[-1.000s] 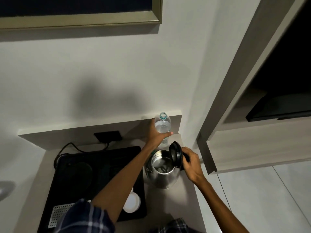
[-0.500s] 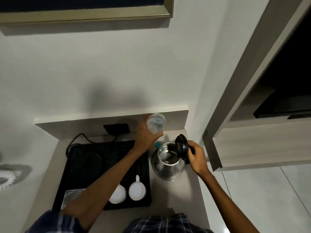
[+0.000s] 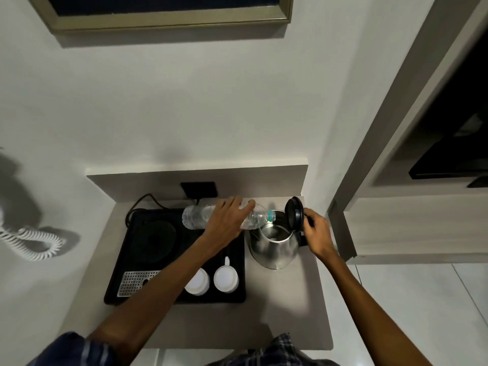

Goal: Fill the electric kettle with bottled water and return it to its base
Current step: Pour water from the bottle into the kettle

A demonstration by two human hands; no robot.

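The left hand (image 3: 227,220) grips the water bottle (image 3: 196,220) tipped sideways, mouth at the kettle (image 3: 274,247) opening's 11 o'clock; the right hand (image 3: 315,233) grasps the kettle handle at 3 o'clock.

The kettle (image 3: 274,247), right of centre in the frame, looks like polished metal, glossy and mirror-smooth, with bright glints inside its open mouth. Its raised lid (image 3: 293,216) is black plastic with a dull sheen. The bottle (image 3: 196,220) is clear, thin plastic with a ribbed wall and a teal ring at the neck. The tray (image 3: 137,260) at lower left is matt black, with a perforated metal grate (image 3: 134,282) set in it. Two cups (image 3: 226,278) look like smooth white ceramic. The bench (image 3: 287,313) is matt grey and even. The sleeve (image 3: 71,350) at the bottom edge is checked cloth. The coiled cord (image 3: 29,244) at far left is white plastic.
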